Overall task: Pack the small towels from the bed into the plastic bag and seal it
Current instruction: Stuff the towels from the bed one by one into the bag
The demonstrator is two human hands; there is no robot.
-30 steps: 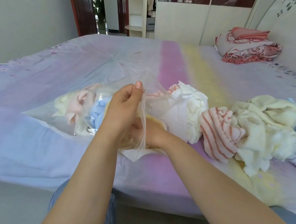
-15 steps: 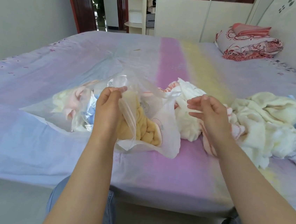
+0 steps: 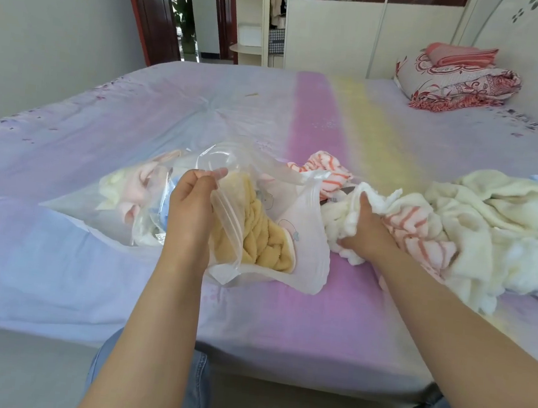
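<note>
A clear zip plastic bag (image 3: 303,240) lies on the bed with its mouth facing right. My left hand (image 3: 191,205) pinches the upper edge of that mouth and holds it open. Inside the bag I see a yellow towel (image 3: 257,236), with pale pink and blue towels (image 3: 136,190) deeper in. My right hand (image 3: 363,228) is closed on a white fluffy towel (image 3: 338,224) just right of the bag's mouth. Beside it lie a pink-striped towel (image 3: 420,236) and a cream towel (image 3: 491,227).
The bed sheet (image 3: 302,124) is lilac with pink and yellow bands. A folded red-patterned quilt (image 3: 456,80) sits at the far right by the headboard. Another striped towel (image 3: 327,173) lies behind the bag. The bed's front edge is close to my knees.
My right hand left the bag's mouth, moved right and closed on the white towel. My left hand kept its hold on the bag's edge, and the yellow towel stayed inside.
</note>
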